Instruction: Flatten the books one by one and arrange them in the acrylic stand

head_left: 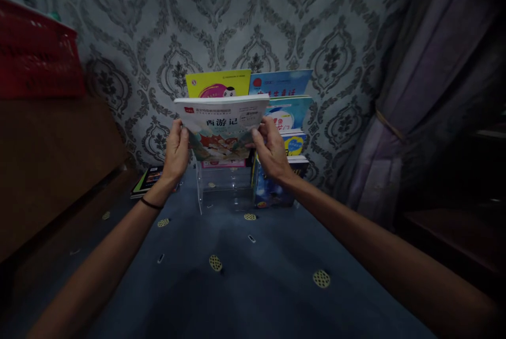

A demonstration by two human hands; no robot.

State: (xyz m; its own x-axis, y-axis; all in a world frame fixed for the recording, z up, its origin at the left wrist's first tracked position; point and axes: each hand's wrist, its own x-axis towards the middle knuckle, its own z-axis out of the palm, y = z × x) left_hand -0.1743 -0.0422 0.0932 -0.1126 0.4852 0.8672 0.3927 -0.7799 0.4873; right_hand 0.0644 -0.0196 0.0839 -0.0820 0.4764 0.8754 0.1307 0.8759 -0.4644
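Observation:
Between my two hands is a paperback book (221, 133) with a pale illustrated cover, its top edge tipped so the page block shows. My left hand (176, 152) grips its left edge, thumb on the front. On the right edge, my right hand (272, 149) closes the same way. Right behind the book stands a clear tiered book rack (225, 189). A yellow book (217, 79) and a blue book (284, 80) stand in its top tier. Below the blue one, a teal book (294, 109) and a dark blue book (272, 189) face forward on the right side.
The rack stands on a dark blue patterned cloth (272, 265) against a wallpapered wall (158, 12). Several books (148, 181) lie flat left of it. A brown box (55, 154) with a red bag (39, 54) on it is at far left; a tied curtain (379, 149) hangs at right.

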